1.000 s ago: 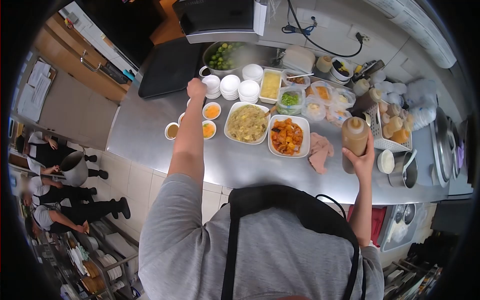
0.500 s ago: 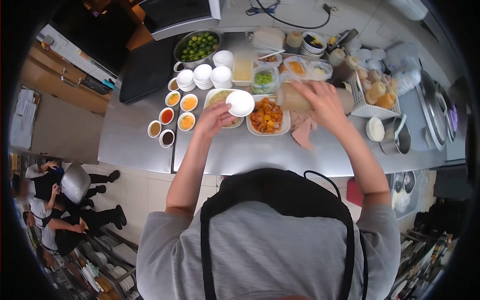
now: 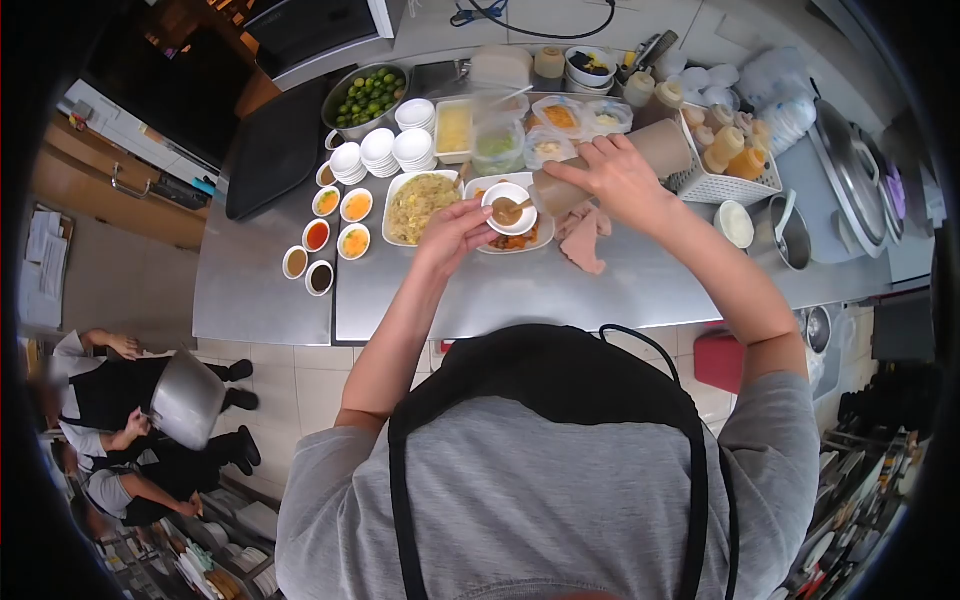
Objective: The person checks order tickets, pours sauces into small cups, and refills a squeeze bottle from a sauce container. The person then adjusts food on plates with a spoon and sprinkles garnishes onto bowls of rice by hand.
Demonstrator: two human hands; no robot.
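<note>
Between the fingers of my left hand (image 3: 455, 235) is a small white sauce cup (image 3: 522, 194), with brown sauce (image 3: 507, 211) in its bottom. My right hand (image 3: 622, 180) wraps round a large tan squeeze bottle (image 3: 560, 187), tipped nearly level, its mouth end at the cup and sauce running out. Below the cup sits a tray of orange-red food (image 3: 518, 241), partly covered by the cup. A tray of fried rice (image 3: 420, 205) lies left of it. A pink cloth (image 3: 585, 240) rests under the bottle.
Filled sauce cups (image 3: 355, 240) and stacks of white cups (image 3: 413, 148) stand at left, below a bowl of green limes (image 3: 370, 97). Containers (image 3: 497, 145) line the back. A white basket of bottles (image 3: 725, 180) and a steel pot (image 3: 793, 240) stand right. Co-workers carry a metal pot (image 3: 190, 400) at lower left.
The bottle has been tilted further and brought to the cup, and sauce now runs in. The cup was bare before. The co-workers' metal pot has come nearer.
</note>
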